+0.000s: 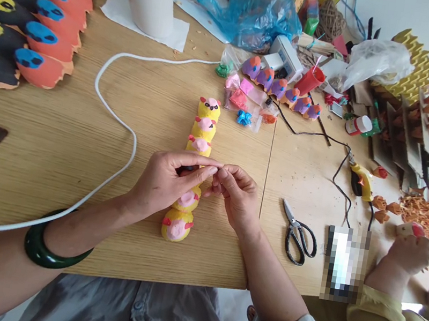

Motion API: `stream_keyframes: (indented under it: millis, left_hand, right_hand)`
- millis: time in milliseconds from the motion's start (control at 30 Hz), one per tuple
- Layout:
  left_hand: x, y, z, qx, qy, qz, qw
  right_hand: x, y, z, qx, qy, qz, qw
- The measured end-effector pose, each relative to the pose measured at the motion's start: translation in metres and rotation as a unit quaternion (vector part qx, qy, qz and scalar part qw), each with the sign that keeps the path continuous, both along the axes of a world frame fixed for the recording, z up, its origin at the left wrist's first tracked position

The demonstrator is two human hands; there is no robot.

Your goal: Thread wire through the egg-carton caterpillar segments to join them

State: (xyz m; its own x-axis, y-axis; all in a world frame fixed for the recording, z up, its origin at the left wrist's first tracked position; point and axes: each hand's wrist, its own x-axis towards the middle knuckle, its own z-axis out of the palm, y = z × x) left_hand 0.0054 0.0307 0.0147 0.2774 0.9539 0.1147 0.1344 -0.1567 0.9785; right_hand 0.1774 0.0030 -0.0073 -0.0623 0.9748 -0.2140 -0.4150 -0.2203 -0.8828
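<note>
My left hand [168, 180] and my right hand [238, 199] meet fingertip to fingertip above a row of yellow animal figures [208, 109]. Both are closed in a pinch; a tiny dark bit seems to show where the fingertips meet, too small to name. Something black, mostly hidden, shows beneath my left fingers. Each visible figure has a pink face patch and red ears or side pieces. Black eye marks show on the farthest two, while the nearest ones have plain pink faces. My hands cover the middle of the row.
Scissors [297, 233] lie right of my hands. A white cable [133, 142] curves across the left. Clay packets [244, 97] and purple-orange figures [278, 88] stand behind. Painted rows [49, 42] fill the far left. A co-worker's hand [407, 251] is at right.
</note>
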Motion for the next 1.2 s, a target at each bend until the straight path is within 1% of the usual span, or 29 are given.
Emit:
stream_keyframes:
  millis: [200,400,567,700,833,933,1067,1200]
  left_hand:
    - [-0.0004,0.0004,0.0010,-0.028,-0.013,-0.015,0.999]
    - [-0.0007,0.0022,0.0015,-0.102,-0.028,-0.001,0.994]
    - [-0.0005,0.0020,0.0017,-0.110,-0.017,0.033,0.993]
    - [-0.0010,0.0027,0.0021,-0.092,-0.014,0.037,0.995]
    - [-0.0023,0.0024,0.0017,-0.066,0.010,0.022,0.997]
    - [-0.0034,0.0016,0.0011,-0.018,0.035,0.013,0.999]
    - [-0.0037,0.0015,0.0019,0.059,0.072,0.000,0.996]
    - [-0.0030,0.0021,0.0029,0.094,0.094,-0.016,0.991]
  right_hand:
    - [-0.0003,-0.0005,-0.0003,-0.010,0.006,0.001,1.000]
    - [-0.0021,-0.0004,0.0070,-0.022,0.036,0.034,0.999]
    - [-0.0003,0.0014,0.0085,-0.028,0.034,0.051,0.998]
    - [0.0011,0.0017,0.0068,-0.038,0.026,0.063,0.997]
    - [0.0016,0.0018,0.0052,-0.041,0.013,0.048,0.998]
    - [0.0019,0.0024,0.0058,-0.043,0.007,0.030,0.999]
    - [0.0024,0.0028,0.0066,-0.027,0.006,0.020,0.999]
    - [0.0027,0.0020,0.0054,-0.016,-0.006,0.018,1.000]
